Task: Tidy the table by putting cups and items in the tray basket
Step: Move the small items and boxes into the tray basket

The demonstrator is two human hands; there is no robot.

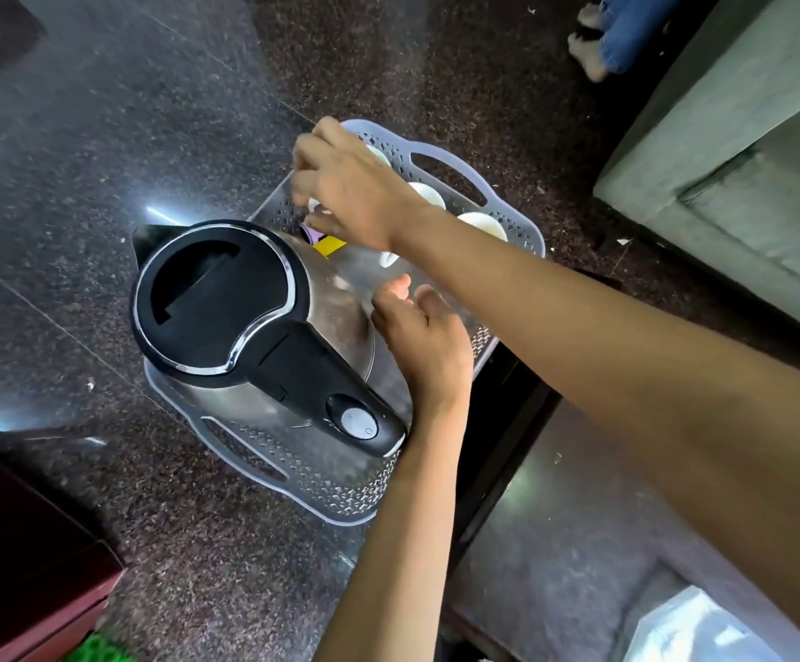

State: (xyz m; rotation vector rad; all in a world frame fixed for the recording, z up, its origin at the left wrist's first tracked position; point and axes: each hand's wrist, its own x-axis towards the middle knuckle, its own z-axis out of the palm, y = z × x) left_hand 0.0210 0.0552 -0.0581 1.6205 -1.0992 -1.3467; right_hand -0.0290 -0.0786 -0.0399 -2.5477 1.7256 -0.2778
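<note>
Where the perforated grey tray basket (341,494) sits on the speckled tabletop (102,183), a steel kettle (245,317) with a black lid stands inside it. The left hand (424,341) lies against the kettle, grip spread. Beyond, the right hand (350,188) pinches a small white cup (314,205) among other white cups (429,193).

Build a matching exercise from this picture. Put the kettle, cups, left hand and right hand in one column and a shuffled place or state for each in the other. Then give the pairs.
Things
1. kettle
2. cups
3. left hand
4. right hand

Places or states
A. in a row by the far handle of the tray basket
B. pinches a small white item over the basket
C. stands in the basket's near end
D. open, at the kettle's steel side

Pairs: 1-C, 2-A, 3-D, 4-B
</note>
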